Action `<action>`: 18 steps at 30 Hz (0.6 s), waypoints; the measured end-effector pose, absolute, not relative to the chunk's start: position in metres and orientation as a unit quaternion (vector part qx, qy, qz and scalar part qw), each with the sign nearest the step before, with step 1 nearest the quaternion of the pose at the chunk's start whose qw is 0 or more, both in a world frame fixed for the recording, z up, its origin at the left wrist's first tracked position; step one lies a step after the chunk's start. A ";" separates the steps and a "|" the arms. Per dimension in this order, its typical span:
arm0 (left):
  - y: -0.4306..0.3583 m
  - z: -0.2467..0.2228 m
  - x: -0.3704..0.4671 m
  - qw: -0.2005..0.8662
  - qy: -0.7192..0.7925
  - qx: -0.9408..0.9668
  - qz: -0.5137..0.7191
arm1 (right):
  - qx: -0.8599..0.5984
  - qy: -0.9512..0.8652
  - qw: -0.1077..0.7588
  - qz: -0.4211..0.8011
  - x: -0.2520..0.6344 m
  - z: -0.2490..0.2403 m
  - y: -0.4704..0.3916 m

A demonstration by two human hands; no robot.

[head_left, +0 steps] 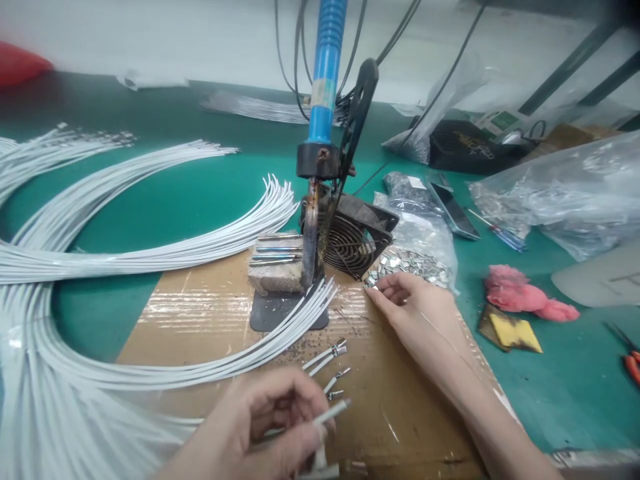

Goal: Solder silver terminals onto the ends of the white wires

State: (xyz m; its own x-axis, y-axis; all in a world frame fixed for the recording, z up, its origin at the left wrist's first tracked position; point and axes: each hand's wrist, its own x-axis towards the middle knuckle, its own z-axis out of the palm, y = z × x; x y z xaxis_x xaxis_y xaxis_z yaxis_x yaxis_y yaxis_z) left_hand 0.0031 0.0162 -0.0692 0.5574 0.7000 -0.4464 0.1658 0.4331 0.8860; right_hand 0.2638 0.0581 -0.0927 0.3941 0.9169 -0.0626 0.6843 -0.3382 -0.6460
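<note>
My left hand (273,417) is closed at the lower middle, its thumb and fingers pinching a white cable (334,411) whose end points to the right. My right hand (417,310) reaches to the near edge of a pile of small metal connectors (417,265), thumb and forefinger closed on one shiny connector (372,287). A thin strand runs over the back of that hand. Just beyond my left hand lie several cables with metal connectors (340,348) on their ends. A bundle of white cables (280,340) curves in from the left.
A blue-handled soldering iron (327,73) stands tip down over a block (275,277) holding solder-like rods. Behind it leans a black fan (353,243). Cardboard (400,400) covers the green table. At right are a phone (454,210), yellow sponge (515,332), pink cloth (520,293) and red-handled pliers (631,363).
</note>
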 end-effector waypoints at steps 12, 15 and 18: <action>0.023 -0.057 0.016 0.750 0.542 0.302 0.231 | -0.675 -0.401 0.459 0.415 0.223 -0.088 0.005; 0.024 -0.055 0.019 0.748 0.541 0.303 0.236 | -0.663 -0.346 0.448 0.491 0.200 -0.074 -0.008; 0.025 -0.054 0.020 0.752 0.541 0.299 0.231 | -0.622 -0.271 0.458 0.574 0.187 -0.063 -0.010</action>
State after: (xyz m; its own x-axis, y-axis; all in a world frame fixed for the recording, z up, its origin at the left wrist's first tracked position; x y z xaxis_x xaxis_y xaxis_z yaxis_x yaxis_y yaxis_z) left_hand 0.0203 0.0253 -0.0539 0.3087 0.6707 -0.6744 -0.0248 0.7145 0.6992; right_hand 0.1869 -0.0102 -0.0634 0.1934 0.8632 -0.4662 -0.1894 -0.4334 -0.8811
